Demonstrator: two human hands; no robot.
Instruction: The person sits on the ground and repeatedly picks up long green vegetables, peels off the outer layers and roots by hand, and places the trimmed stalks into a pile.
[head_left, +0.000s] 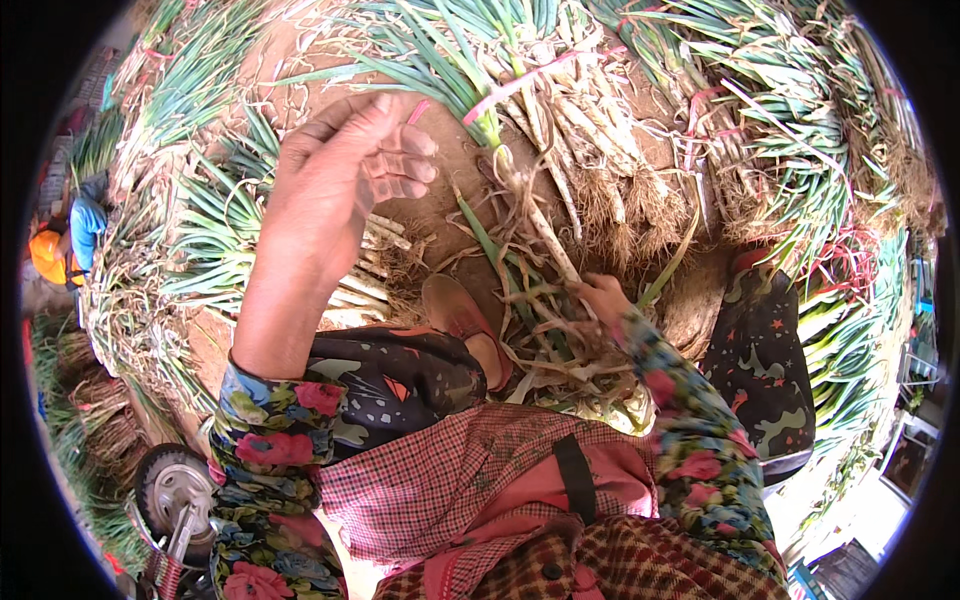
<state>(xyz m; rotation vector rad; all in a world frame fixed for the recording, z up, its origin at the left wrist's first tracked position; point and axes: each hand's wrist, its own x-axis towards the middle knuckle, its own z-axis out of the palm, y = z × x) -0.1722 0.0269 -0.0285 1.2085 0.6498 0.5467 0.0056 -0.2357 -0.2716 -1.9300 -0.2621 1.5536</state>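
Observation:
My right hand (604, 300) is closed around the lower white shank of a long green onion (551, 240). The stalk slants up and left, its leaves fanning out above. Loose dry husks and a leaf hang around that hand. Raised at the left, my left hand (352, 161) has its fingers loosely curled and thumb apart; nothing shows in its grasp. A small pink strip (418, 111) appears just beyond its fingers; whether they touch is unclear. Behind the held onion lies a bundle of green onions (600, 135), roots toward me, crossed by a pink tie (525, 82).
Another onion pile (217, 232) lies left, beyond my forearm. Tied bundles (780, 105) cover the right side, with tangled pink ties (847, 259) below them. My shoe (465, 315) rests on the soil. A wheel (176, 491) stands lower left. A person in orange and blue (56, 251) is at far left.

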